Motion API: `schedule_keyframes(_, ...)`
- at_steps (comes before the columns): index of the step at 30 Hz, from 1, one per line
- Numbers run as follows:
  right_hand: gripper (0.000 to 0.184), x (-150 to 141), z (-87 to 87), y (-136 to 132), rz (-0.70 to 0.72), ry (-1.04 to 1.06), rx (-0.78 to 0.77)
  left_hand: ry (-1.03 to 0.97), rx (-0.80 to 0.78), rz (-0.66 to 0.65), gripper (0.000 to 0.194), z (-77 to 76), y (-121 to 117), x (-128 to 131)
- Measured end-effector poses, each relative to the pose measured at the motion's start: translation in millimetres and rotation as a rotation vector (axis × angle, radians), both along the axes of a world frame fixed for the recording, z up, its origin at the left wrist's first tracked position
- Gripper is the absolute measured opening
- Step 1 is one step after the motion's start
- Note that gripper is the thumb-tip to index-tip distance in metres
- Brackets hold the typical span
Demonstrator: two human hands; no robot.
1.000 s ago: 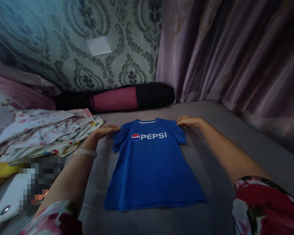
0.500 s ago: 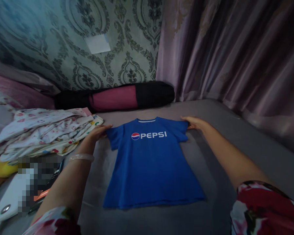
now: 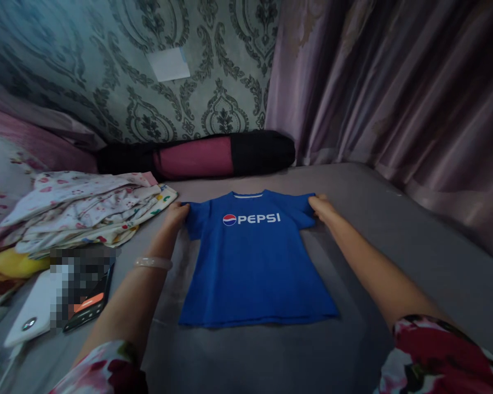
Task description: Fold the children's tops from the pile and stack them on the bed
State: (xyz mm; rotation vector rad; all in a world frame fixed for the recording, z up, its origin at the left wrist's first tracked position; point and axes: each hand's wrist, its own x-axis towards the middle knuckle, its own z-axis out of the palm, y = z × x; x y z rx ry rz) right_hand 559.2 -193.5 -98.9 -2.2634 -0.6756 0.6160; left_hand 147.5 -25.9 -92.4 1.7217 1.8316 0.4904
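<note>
A blue T-shirt (image 3: pixel 254 268) with a PEPSI print across its chest lies spread front-up on the grey bed sheet (image 3: pixel 254 361), neckline away from me. My left hand (image 3: pixel 177 214) is closed on the edge of the sleeve at the left, a pale bangle (image 3: pixel 153 264) on its wrist. The sleeve at the right is pinched in my right hand (image 3: pixel 322 207). Both arms reach forward along the shirt's two sides. Some of the fingertips are hidden by the hands and cloth.
Rumpled patterned cloth (image 3: pixel 90 208) lies at the left. Nearer me are a white device (image 3: pixel 36 312) with a cable and a dark phone (image 3: pixel 88 314), partly pixelated. A black and pink long bag (image 3: pixel 193 158) rests against the wall; curtains (image 3: pixel 332 82) hang at the right.
The view has shifted slightly. The right hand, its fingers looser before, now grips the sleeve end more tightly. The shirt's hem sits a little farther from me.
</note>
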Motion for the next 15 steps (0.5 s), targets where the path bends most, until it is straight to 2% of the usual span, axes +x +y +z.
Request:
schedule_keyframes(3, 0.030, -15, -1.0, -1, -0.010, -0.144, -0.019, 0.127, 0.195, 0.095, 0.024, -8.1, -11, 13)
schedule_keyframes(5, 0.036, -25, -0.4, -6, 0.032, -0.296, -0.061, 0.198, 0.278, 0.103, 0.030, -13.1, -18, 18)
schedule_keyframes(8, 0.039, -33, -0.3, -16, 0.169, -0.516, -0.143, 0.270, 0.266, 0.046, 0.038, -18.8, -25, 19)
schedule_keyframes(10, 0.040, -31, -1.0, -21, 0.228, -0.581, -0.186, 0.349, 0.249, -0.021, 0.040, -20.0, -27, 16)
schedule_keyframes(12, 0.039, -24, -1.2, -22, 0.222, -0.579, -0.216, 0.429, 0.230, -0.079, 0.040, -18.3, -28, 12)
schedule_keyframes(15, 0.034, -14, 1.4, -20, 0.187, -0.528, -0.250, 0.523, 0.231, -0.081, 0.037, -11.9, -31, 8)
